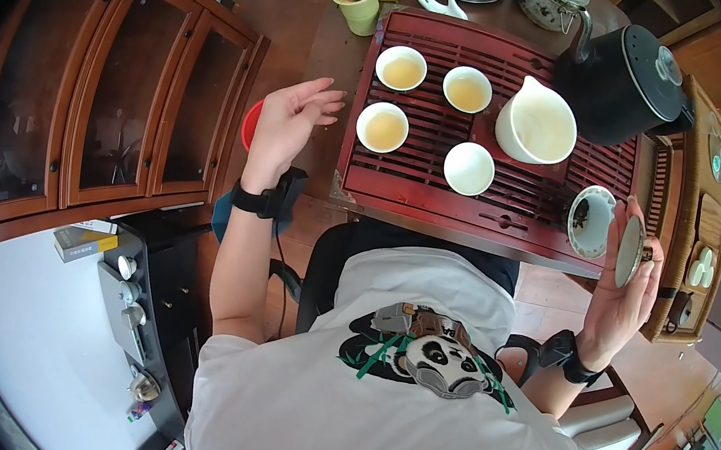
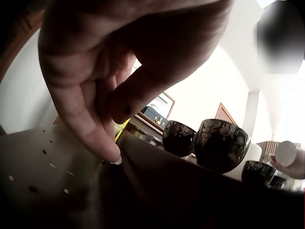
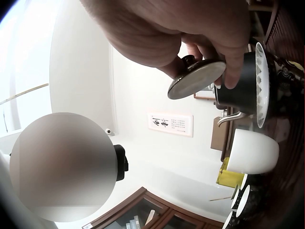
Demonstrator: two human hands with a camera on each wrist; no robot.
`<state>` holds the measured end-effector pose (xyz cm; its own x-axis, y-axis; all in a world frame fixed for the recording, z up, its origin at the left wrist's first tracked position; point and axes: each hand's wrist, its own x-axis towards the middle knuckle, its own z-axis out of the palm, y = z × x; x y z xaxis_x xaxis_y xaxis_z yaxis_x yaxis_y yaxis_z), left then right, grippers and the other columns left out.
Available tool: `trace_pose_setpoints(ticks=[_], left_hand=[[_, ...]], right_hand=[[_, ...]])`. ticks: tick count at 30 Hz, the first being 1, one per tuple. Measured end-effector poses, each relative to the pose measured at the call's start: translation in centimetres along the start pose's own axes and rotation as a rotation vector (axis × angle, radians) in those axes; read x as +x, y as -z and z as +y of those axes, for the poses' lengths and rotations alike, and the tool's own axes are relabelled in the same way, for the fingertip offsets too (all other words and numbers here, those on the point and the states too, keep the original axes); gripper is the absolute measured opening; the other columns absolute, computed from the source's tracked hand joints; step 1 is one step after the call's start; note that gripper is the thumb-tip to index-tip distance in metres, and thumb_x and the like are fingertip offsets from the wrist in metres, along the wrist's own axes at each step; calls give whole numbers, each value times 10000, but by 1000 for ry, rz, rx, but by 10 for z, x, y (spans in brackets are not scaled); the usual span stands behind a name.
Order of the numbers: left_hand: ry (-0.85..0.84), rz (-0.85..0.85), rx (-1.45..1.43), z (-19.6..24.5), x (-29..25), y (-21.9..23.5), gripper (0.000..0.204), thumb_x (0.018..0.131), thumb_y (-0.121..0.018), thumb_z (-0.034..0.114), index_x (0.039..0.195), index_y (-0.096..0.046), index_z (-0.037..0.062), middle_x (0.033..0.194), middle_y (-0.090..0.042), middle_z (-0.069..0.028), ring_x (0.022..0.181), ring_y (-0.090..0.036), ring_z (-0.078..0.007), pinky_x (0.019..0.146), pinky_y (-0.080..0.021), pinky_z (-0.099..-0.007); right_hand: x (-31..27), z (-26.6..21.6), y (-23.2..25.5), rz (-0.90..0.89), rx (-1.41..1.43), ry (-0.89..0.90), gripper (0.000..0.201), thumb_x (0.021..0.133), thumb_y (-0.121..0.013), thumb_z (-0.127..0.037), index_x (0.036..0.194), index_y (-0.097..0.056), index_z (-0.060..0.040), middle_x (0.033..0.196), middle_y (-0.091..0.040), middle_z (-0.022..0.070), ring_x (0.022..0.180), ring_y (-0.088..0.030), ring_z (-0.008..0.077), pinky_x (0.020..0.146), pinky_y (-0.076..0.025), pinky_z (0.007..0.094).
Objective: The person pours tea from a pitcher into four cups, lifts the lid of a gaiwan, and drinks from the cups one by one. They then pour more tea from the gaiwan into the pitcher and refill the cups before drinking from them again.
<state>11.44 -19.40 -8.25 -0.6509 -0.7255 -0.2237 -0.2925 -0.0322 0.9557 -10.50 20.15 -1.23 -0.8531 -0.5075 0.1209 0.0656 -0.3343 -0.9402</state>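
Observation:
My right hand [image 1: 628,295] pinches a round lid [image 1: 630,252] by its knob, tilted on edge just right of a gaiwan bowl [image 1: 593,238]. Dark tea leaves [image 1: 582,216] lie inside the bowl. In the right wrist view, the lid's pale underside [image 3: 200,82] shows below the fingers, apart from the bowl's patterned rim [image 3: 260,88]. My left hand [image 1: 287,123], fingers loosely bent and holding nothing, hovers off the left side of the tea tray [image 1: 345,165]. From the left wrist, its fingertips are close over the dark tabletop [image 2: 43,167], near dark patterned cups [image 2: 221,145].
Three cups of pale tea [image 1: 385,128] and a cup showing its white inside [image 1: 469,169] stand on the slatted tray. Behind them are a white pitcher [image 1: 536,125] and a black kettle [image 1: 625,86]. A green tool holder [image 1: 360,12] stands at the far left.

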Motion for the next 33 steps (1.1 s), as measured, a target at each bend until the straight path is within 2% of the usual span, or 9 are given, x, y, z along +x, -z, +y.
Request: trace_pose_setpoints(ticks=[6, 11, 12, 14, 17, 19, 21, 27, 33], left_hand=[[59, 2, -120, 16, -10, 0, 289, 996, -594, 11, 1263, -655, -81, 1157, -736, -215, 963, -743, -212, 763, -596, -286], [117, 132, 384, 38, -23, -11, 178, 958, -679, 24, 1129, -696, -20, 902, -726, -52, 762, -672, -123, 669, -521, -235], [116, 127, 386, 34, -26, -15, 178, 958, -679, 24, 1129, -696, -20, 902, -726, -52, 762, -672, -123, 669, -521, -235], [-394, 184, 405, 23, -33, -22, 261, 944, -673, -11, 1205, -670, 9, 904, -687, -35, 781, -645, -121, 702, -513, -247], [-494, 97, 447, 25, -38, -28, 361, 938, -639, -56, 1290, -637, 27, 985, -683, -65, 838, -647, -132, 760, -523, -261], [-516, 56, 392, 24, -41, -30, 345, 961, -588, -63, 1294, -639, 13, 1031, -679, -101, 871, -654, -142, 795, -526, -271], [-357, 33, 206, 24, -44, -30, 295, 974, -575, -47, 1248, -669, 10, 1023, -683, -97, 844, -660, -142, 767, -529, -265], [-216, 114, 458, 29, -54, -30, 213, 948, -642, -17, 1146, -716, 5, 952, -667, -61, 720, -631, -131, 659, -519, -267], [-447, 99, 614, 35, -57, -41, 579, 764, -789, -27, 1314, -635, 67, 1023, -558, -51, 823, -564, -149, 739, -506, -289]], right_hand=[[2, 0, 1, -13, -9, 17, 242, 1098, -477, -225, 1244, -527, -39, 1518, -403, 361, 1463, -387, 441, 1228, -329, 547], [4, 2, 5, 4, -38, 40, 232, 1102, -461, -208, 1247, -526, -38, 1524, -393, 366, 1460, -394, 441, 1227, -329, 541], [5, 2, 6, 6, -45, 45, 232, 1104, -453, -202, 1250, -527, -38, 1521, -396, 368, 1459, -396, 440, 1225, -331, 540], [5, 2, 6, 10, -50, 50, 232, 1105, -446, -197, 1253, -529, -39, 1519, -399, 369, 1458, -398, 439, 1223, -333, 538], [6, 3, 7, 14, -51, 59, 233, 1107, -432, -184, 1260, -532, -40, 1510, -408, 373, 1457, -403, 436, 1223, -330, 540], [5, 4, 9, 5, -61, 68, 236, 1108, -424, -177, 1266, -535, -41, 1507, -412, 375, 1458, -402, 434, 1224, -325, 542], [5, 5, 10, 7, -59, 71, 236, 1108, -423, -174, 1267, -534, -41, 1507, -412, 375, 1459, -400, 434, 1226, -321, 543], [4, 6, 12, 12, -42, 74, 236, 1107, -417, -165, 1270, -532, -39, 1508, -411, 375, 1461, -397, 435, 1228, -316, 542], [5, 5, 14, 24, -25, 78, 234, 1106, -418, -157, 1269, -529, -30, 1508, -410, 377, 1459, -401, 433, 1227, -319, 533]])
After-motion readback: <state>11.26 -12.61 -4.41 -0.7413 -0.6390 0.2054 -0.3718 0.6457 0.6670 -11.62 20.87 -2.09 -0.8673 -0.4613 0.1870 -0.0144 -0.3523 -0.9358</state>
